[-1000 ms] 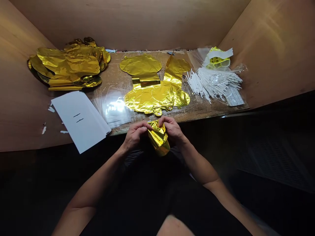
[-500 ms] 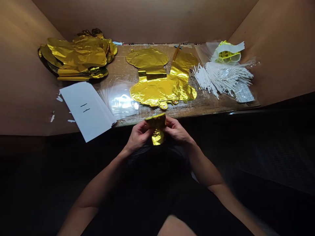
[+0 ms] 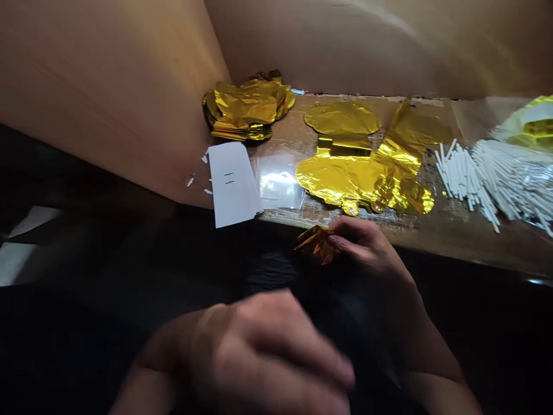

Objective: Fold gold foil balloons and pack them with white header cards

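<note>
Near the table's front edge, my right hand (image 3: 363, 242) is closed on a crumpled, folded gold foil balloon (image 3: 318, 245), pinched between thumb and fingers. My left hand (image 3: 268, 351) is raised close to the camera, smeared by motion, apart from the foil. Its fingers point to the right, and whether it holds anything is unclear. Just beyond the right hand, flat gold foil balloons (image 3: 337, 173) lie spread and overlapping on the table. A thicker pile of the same gold foil (image 3: 248, 106) rests at the back left.
A stack of white cards (image 3: 233, 190) with two dark marks lies at the front left, beside clear plastic sleeves (image 3: 280, 181). White sticks (image 3: 488, 178) are heaped at right, near a yellow item (image 3: 533, 127). Cardboard walls (image 3: 151, 86) enclose the table (image 3: 432, 230).
My left hand has let go of the gold foil balloon and risen toward the camera. My right hand still holds it. The view has turned left.
</note>
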Tool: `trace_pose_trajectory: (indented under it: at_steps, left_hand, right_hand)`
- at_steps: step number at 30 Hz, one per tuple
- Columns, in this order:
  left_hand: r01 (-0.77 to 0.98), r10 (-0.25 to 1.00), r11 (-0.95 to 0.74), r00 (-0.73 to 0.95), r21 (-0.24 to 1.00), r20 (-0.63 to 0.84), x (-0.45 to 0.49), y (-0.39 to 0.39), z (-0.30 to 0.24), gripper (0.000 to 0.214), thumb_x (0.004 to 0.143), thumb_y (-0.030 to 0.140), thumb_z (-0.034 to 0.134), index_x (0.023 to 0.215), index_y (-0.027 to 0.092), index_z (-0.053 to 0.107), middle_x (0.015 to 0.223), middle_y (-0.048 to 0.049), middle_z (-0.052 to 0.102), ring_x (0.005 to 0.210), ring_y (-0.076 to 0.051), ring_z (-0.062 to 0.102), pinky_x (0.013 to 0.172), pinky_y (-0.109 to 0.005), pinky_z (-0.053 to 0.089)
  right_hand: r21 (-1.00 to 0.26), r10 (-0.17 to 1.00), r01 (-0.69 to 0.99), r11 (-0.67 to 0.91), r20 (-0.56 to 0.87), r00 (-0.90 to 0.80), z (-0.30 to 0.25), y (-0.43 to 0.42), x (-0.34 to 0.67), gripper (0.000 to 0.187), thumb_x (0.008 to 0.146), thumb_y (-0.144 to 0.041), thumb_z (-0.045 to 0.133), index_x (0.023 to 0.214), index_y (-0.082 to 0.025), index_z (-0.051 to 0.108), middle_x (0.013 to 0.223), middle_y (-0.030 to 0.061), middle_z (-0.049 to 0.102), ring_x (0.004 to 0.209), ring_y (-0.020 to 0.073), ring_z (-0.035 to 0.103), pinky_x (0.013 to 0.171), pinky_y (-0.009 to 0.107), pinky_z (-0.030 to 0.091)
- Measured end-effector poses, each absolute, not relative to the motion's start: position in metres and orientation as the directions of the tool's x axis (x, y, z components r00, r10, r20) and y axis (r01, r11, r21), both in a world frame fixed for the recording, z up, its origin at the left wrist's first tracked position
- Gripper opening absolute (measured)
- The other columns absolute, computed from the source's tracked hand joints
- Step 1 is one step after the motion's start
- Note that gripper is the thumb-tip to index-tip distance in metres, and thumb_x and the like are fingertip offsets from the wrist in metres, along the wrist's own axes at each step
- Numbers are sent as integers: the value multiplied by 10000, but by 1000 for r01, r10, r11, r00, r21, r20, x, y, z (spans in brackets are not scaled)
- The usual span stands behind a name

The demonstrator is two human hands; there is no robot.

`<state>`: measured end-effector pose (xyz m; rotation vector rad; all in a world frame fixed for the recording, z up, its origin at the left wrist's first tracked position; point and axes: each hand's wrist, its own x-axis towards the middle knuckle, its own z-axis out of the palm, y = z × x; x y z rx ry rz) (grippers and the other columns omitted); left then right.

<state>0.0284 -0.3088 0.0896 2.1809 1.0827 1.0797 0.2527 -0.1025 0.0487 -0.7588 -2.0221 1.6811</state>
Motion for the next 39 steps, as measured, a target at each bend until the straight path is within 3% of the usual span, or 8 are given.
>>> trace_pose_trajectory:
  at_steps: [4,6,9,12,20,27,34,39]
  left_hand:
    - [688,920,-239,-67,685,387,-16,-289,80,226,981,533,695,946,333,796,934,-69,799,848,-271,752,755,-436,612]
    - [734,753,235,-552,637,358,-64,-246,54,330,917,566,771,958,239,744,954,-115,770,914,-303,730,840,-463,590]
    - [581,613,645,-781,496,118,-135,-196,14,568,747,546,912,1088,157,677,1185,-216,720,1189,-404,663,1011,-510,529]
    - [523,613,693,-790,496,-22,-167,-189,-12,458,856,497,814,1107,158,635,1166,-177,725,1124,-352,688,991,-454,523]
    - [606,540,540,-782,584,312,-158,-207,-16,202,850,278,774,861,205,586,911,-66,673,903,-247,641,864,-353,490]
    - [366,534,-9,-785,931,314,-56,-224,2,437,909,523,778,707,203,559,639,22,524,582,-125,465,564,-253,367]
    - [-574,935,-23,-301,818,-185,11,-254,2,559,840,693,762,1085,192,759,1004,-114,784,981,-324,743,862,-436,609]
    - [-506,953,223,-67,833,-296,12,-249,3,394,838,501,827,1045,170,776,957,-86,793,827,-255,745,758,-373,613]
  right_hand:
    - [-992,592,116,-52,-125,-796,31,-109,253,238,977,-468,740,934,-235,723,827,58,705,750,224,628,671,340,480]
    - [-990,564,129,-53,-136,-814,21,-114,250,252,980,-480,733,919,-236,717,814,49,688,742,214,604,661,330,466]
    - [-991,552,135,-17,-122,-825,12,-118,244,262,987,-485,718,913,-234,711,804,37,674,735,201,581,650,315,450]
    - [-991,562,134,6,-107,-820,6,-115,241,260,989,-481,717,926,-228,710,810,28,676,734,191,578,647,302,446]
    - [-991,624,36,-125,-107,-774,3,-121,230,278,952,-485,773,961,-213,713,896,39,726,832,202,656,744,304,516]
    - [-925,814,-353,-142,94,-574,12,-131,174,350,798,-494,891,809,-222,672,1196,79,715,1111,245,679,938,349,556]
    - [-989,724,37,145,81,-685,26,-135,206,388,888,-508,755,719,-172,658,632,-15,563,607,117,457,571,252,341]
    - [-861,714,312,401,80,-696,21,-140,244,284,870,-367,709,672,-168,659,628,2,589,621,123,470,591,265,337]
